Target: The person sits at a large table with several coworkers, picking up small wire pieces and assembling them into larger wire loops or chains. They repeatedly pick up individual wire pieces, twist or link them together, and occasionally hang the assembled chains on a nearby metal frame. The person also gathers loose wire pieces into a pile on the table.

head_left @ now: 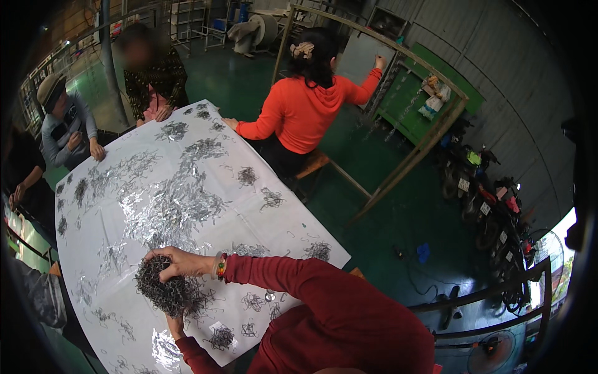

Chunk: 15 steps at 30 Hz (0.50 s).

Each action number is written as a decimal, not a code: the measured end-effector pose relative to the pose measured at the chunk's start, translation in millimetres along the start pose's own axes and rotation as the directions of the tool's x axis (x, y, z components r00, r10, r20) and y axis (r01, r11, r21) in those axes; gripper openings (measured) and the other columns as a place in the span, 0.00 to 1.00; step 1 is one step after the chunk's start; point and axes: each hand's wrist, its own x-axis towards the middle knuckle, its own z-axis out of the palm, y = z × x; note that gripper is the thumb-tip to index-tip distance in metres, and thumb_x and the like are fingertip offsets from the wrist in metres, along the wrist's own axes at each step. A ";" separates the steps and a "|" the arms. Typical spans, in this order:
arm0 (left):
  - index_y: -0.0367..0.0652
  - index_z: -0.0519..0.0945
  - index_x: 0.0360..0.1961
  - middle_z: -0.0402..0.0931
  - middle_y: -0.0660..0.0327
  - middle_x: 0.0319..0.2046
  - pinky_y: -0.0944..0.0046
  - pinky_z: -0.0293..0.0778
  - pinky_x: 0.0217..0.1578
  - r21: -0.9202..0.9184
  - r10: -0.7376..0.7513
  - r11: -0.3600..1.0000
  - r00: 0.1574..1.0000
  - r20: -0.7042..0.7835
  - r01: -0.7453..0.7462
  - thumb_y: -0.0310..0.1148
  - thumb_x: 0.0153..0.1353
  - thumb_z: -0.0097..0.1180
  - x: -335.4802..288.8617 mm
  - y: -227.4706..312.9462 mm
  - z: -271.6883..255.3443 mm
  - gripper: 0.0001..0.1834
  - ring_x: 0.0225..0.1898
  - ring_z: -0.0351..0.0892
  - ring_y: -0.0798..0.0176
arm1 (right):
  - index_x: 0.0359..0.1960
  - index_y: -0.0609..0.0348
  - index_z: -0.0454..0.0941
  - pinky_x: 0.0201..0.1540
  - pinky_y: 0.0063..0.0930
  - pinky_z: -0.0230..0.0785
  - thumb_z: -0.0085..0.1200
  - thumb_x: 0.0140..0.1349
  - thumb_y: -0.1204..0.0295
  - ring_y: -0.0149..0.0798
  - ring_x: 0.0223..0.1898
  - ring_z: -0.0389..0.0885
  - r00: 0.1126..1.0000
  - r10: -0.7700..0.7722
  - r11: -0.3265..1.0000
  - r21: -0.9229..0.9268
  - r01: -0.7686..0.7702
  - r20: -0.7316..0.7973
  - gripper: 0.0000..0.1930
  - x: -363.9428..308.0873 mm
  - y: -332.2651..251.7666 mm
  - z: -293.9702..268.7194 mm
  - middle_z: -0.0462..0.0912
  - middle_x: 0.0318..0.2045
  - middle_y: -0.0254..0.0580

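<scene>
A dense, tangled clump of small dark metal wire hooks (161, 292) is held between my hands over the near part of the white-covered table (274, 237). From above, my right hand (182, 262), with a beaded bracelet at its wrist, grips the clump, thumb pressed into it. Beneath it, my left hand (175, 325) holds the underside, its fingers mostly hidden by the hooks. Just beside the clump, more loose hooks (200, 300) lie on the cover. Small piles of hooks (221, 337) are near my forearms, and a wide spread of shiny metal pieces (177, 202) covers the table's middle.
A person in an orange top (305, 115) sits at the table's far right edge. Other people (65, 124) sit along the far and left sides. A metal frame (411, 153) stands behind the orange top, and parked motorbikes (492, 218) line the right wall.
</scene>
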 end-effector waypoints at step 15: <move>0.36 0.69 0.54 0.73 0.59 0.42 0.67 0.76 0.42 -0.034 -0.008 0.999 0.991 -0.131 0.003 0.11 0.47 0.56 -35.4 90.3 25.9 0.30 0.42 0.74 0.65 | 0.56 0.63 0.71 0.51 0.23 0.71 0.60 0.50 0.76 0.29 0.43 0.78 0.987 0.030 0.981 -0.187 -0.060 -0.158 0.28 -5.8 51.0 -26.4 0.81 0.40 0.38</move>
